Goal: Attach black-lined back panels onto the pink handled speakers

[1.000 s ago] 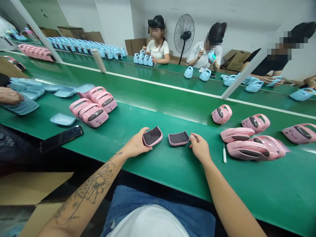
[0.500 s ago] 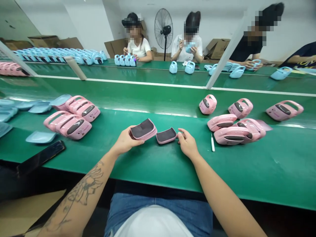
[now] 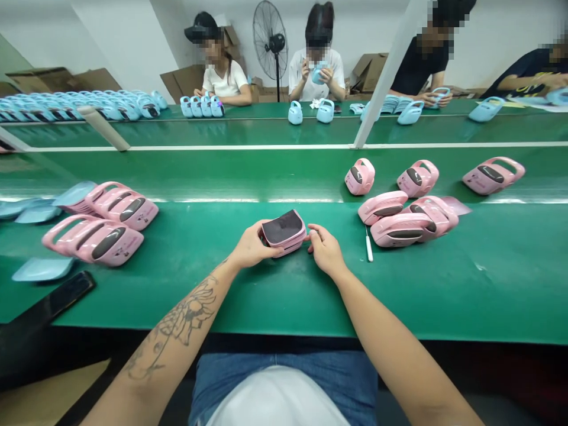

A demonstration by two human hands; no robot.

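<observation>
The green bench [image 3: 510, 284] carries many pink plastic housings [image 3: 93, 239] in two groups, at left and at right. Also on it lie pale blue trays [image 3: 42, 269], a black phone [image 3: 57, 297], a small white pick [image 3: 368, 248] and, in the middle, one small pink case [image 3: 284, 231].

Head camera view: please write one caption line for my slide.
Left hand and right hand hold a pink case with a dark panel on a green bench, beside pink plastic housings.
</observation>
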